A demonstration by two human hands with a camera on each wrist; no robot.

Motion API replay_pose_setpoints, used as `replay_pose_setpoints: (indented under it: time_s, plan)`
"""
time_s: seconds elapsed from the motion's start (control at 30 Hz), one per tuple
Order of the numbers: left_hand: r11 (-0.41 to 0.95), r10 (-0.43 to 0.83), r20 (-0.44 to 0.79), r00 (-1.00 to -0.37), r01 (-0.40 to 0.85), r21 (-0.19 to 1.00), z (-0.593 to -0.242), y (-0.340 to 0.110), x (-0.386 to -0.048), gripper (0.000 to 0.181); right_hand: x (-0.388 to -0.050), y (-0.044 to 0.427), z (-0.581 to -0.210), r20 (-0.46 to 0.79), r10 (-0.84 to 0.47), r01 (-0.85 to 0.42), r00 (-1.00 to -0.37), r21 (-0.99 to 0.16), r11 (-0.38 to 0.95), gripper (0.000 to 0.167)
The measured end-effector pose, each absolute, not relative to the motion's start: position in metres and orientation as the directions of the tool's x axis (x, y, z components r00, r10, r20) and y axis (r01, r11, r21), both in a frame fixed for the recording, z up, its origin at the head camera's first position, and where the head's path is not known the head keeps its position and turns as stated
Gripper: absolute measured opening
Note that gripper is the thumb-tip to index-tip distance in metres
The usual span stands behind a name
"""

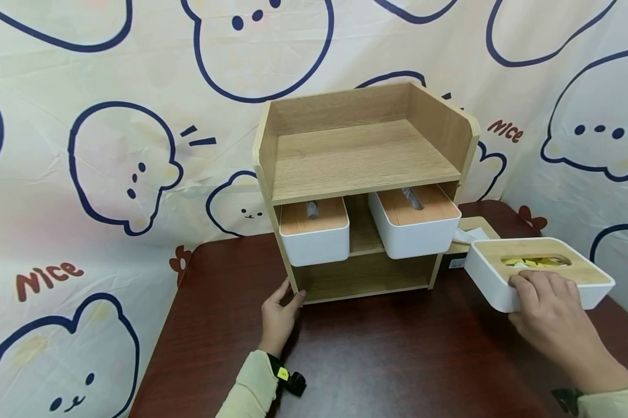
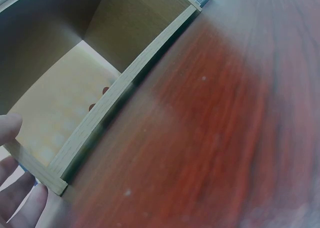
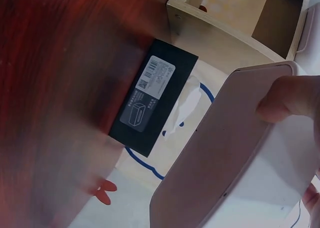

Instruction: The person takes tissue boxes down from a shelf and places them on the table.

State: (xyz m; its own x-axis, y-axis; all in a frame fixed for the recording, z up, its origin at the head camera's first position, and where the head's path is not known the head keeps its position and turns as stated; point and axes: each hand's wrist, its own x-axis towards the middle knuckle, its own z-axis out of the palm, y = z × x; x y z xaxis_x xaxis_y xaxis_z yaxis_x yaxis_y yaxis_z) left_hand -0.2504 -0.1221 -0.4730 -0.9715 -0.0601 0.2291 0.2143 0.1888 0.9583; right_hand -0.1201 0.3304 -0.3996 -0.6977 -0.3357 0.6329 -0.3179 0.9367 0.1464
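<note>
Tissue box (image 1: 538, 251) with slotted wooden lid (image 1: 585, 273), lifted right of the wooden desktop shelf (image 1: 340, 151), gripped at near wall (image 1: 494, 287) by right hand (image 1: 554, 319); left side panel (image 2: 37, 169) of shelf pinched low by left hand (image 1: 278, 319). Probably light, stiff, slippery; best held by walls, not lid.

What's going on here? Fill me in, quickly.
A person's right hand holds a white box with a wooden lid up over the table, to the right of a wooden shelf unit. The left hand grips the unit's left side near its bottom front corner. Two similar lidded boxes, a left one and a right one, sit in the unit's middle level, jutting out at the front. The held box is outside the unit.
</note>
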Motion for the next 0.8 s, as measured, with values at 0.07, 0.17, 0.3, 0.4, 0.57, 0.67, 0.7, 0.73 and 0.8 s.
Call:
replay_pose_setpoints:
  time_s: [0.07,0.17,0.3,0.4,0.57,0.67,0.7,0.73,0.8]
  plan:
    - [0.188,-0.06,0.229,-0.972,0.214,0.959,-0.473,-0.122,-0.251,0.05,-0.12,0.331,-0.401,0.631,-0.337,-0.324,-0.698,0.142,0.935,0.068]
    - [0.185,-0.062,0.228,-0.972,0.214,0.959,-0.473,-0.122,-0.251,0.05,-0.121,0.332,-0.404,0.638,-0.345,-0.342,-0.689,0.135,0.93,0.06]
    - [0.177,-0.062,0.224,-0.973,0.21,0.962,-0.474,-0.122,-0.252,0.05,-0.122,0.332,-0.408,0.669,-0.356,-0.37,-0.653,0.128,0.92,0.046]
    - [0.172,-0.059,0.22,-0.974,0.208,0.963,-0.474,-0.122,-0.252,0.051,-0.123,0.331,-0.411,0.679,-0.356,-0.378,-0.642,0.124,0.918,0.046]
    - [0.177,-0.047,0.223,-0.974,0.211,0.961,-0.472,-0.122,-0.251,0.052,-0.123,0.329,-0.414,0.687,-0.346,-0.374,-0.639,0.116,0.92,0.047]
    - [0.174,-0.045,0.217,-0.975,0.206,0.963,-0.472,-0.122,-0.25,0.052,-0.124,0.327,-0.418,0.703,-0.341,-0.381,-0.624,0.107,0.918,0.058]
    - [0.171,-0.046,0.215,-0.975,0.205,0.964,-0.472,-0.122,-0.25,0.052,-0.124,0.327,-0.419,0.707,-0.34,-0.385,-0.62,0.104,0.917,0.058]
    - [0.168,-0.047,0.213,-0.976,0.202,0.965,-0.472,-0.123,-0.25,0.052,-0.124,0.327,-0.421,0.71,-0.339,-0.387,-0.616,0.102,0.916,0.057]
    - [0.16,-0.05,0.209,-0.977,0.198,0.967,-0.473,-0.123,-0.25,0.052,-0.123,0.327,-0.423,0.711,-0.34,-0.393,-0.616,0.097,0.915,0.057]
